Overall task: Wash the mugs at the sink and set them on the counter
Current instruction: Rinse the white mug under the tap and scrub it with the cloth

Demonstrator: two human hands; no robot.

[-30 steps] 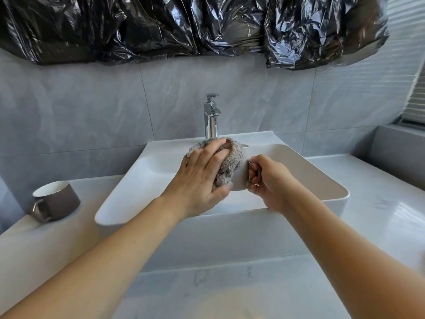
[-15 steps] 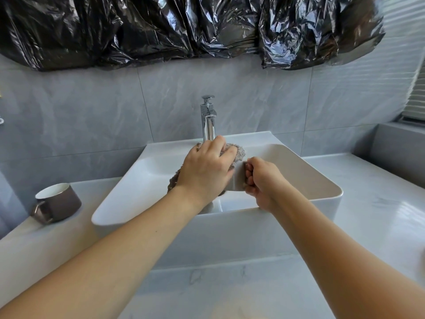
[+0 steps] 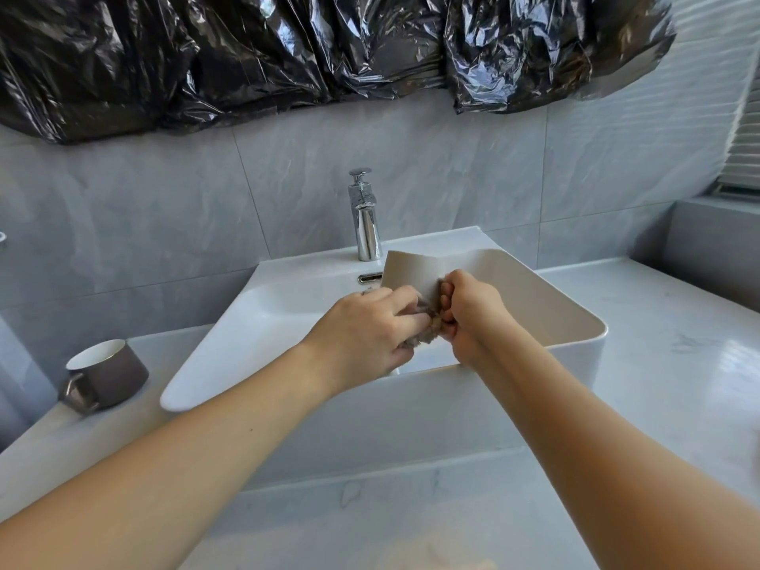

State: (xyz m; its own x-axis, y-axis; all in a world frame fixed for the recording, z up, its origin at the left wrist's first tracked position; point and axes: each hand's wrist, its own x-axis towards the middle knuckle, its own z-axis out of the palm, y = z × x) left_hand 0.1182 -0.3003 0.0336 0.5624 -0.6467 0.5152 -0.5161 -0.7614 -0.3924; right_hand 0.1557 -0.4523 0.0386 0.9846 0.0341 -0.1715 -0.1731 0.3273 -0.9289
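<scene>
While my right hand (image 3: 464, 312) gripped the pale mug (image 3: 413, 275) over the sink (image 3: 592, 331), my left hand (image 3: 366, 335) pinched the cloth (image 3: 427, 327), scrubbing; the brown mug (image 3: 109, 374) sat on the worktop (image 3: 658, 322).

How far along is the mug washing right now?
Done, maybe: a brown mug stands on the counter left of the sink; washed or waiting, I cannot tell. In hand: the right hand grips a pale mug over the basin while the left hand rubs it with a grey cloth. No water shows at the tap. Left: finish this mug and set it down.
</scene>
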